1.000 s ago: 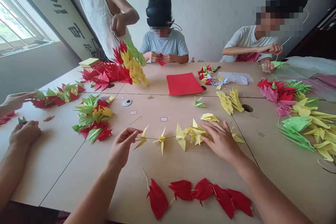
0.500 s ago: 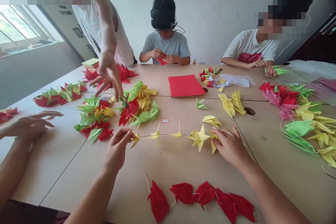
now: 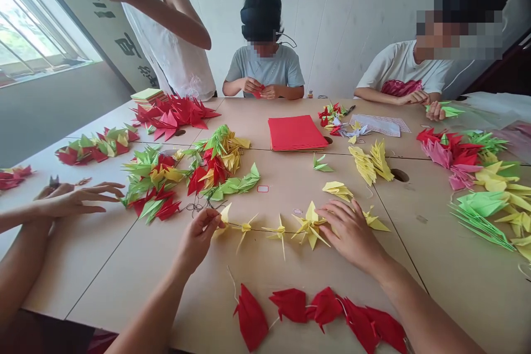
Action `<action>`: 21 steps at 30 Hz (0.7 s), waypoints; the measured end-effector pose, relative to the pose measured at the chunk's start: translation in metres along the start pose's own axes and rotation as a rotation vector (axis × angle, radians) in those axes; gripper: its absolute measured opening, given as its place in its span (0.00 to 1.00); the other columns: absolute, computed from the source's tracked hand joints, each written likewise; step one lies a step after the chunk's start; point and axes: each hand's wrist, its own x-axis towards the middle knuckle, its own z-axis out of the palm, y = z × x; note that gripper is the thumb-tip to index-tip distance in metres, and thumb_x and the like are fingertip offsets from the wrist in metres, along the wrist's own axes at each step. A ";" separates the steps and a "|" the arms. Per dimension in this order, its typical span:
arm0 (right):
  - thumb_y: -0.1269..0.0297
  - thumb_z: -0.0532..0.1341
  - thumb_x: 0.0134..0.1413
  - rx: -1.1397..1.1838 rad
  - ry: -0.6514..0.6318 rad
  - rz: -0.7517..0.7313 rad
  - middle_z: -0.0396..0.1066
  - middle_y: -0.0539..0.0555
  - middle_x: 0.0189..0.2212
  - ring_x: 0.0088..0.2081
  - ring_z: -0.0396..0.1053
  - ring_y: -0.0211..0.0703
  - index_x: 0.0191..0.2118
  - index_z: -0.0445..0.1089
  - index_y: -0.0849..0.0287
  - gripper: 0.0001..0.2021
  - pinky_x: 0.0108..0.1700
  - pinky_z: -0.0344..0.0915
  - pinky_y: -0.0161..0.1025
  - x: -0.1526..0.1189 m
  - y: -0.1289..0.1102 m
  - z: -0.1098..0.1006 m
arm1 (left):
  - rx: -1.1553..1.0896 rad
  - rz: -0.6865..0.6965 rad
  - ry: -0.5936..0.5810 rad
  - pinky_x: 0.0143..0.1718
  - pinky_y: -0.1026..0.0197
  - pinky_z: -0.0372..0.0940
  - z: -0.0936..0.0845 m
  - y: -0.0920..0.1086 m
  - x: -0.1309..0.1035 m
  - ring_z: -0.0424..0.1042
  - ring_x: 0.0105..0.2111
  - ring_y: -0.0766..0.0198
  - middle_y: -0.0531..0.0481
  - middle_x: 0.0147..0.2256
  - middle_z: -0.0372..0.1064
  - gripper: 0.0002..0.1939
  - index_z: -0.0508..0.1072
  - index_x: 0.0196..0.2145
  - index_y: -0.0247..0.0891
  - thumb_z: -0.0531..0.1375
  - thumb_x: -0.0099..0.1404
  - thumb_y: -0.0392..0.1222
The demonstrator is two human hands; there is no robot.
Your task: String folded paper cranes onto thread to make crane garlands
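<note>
Between left grip [image 3: 198, 237], pinching dark string [image 3: 258, 229], and right grip [image 3: 349, 228], hold unclear, yellow paper cranes [image 3: 311, 226] strung along.

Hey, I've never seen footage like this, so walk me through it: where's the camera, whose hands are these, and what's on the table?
No machine is shown. Every picture comes from one camera worn on a person's head; the two bare arms rising from the bottom edge are the wearer's. The left hand pinches one end of a string of yellow folded paper pieces. The right hand is at the pieces farther along; whether it grips them is unclear. On the table, a row of red folded pieces lies nearest the wearer. Farther off are a stack of red sheets and bundles of green, red and yellow folded paper. The hands at the far left belong to someone else; three people are opposite.
</note>
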 end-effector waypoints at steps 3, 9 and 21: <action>0.67 0.57 0.58 0.052 -0.050 -0.067 0.73 0.54 0.49 0.56 0.65 0.54 0.50 0.69 0.48 0.14 0.59 0.49 0.65 0.000 -0.011 -0.001 | 0.024 0.007 0.011 0.30 0.62 0.58 0.002 0.001 -0.001 0.65 0.26 0.62 0.52 0.25 0.73 0.11 0.69 0.27 0.40 0.60 0.56 0.51; 0.75 0.56 0.57 0.106 -0.055 -0.056 0.75 0.56 0.44 0.53 0.67 0.59 0.42 0.73 0.53 0.13 0.57 0.50 0.72 0.001 -0.013 0.010 | -0.002 0.026 0.093 0.35 0.60 0.61 -0.002 -0.004 0.001 0.68 0.29 0.61 0.52 0.25 0.72 0.11 0.69 0.28 0.40 0.61 0.56 0.50; 0.55 0.57 0.60 0.237 0.112 0.264 0.66 0.58 0.54 0.55 0.66 0.51 0.54 0.65 0.52 0.18 0.55 0.66 0.51 -0.045 0.056 -0.041 | -0.184 -0.019 0.283 0.26 0.65 0.59 -0.006 -0.018 0.011 0.64 0.25 0.66 0.55 0.24 0.66 0.14 0.67 0.31 0.40 0.62 0.54 0.53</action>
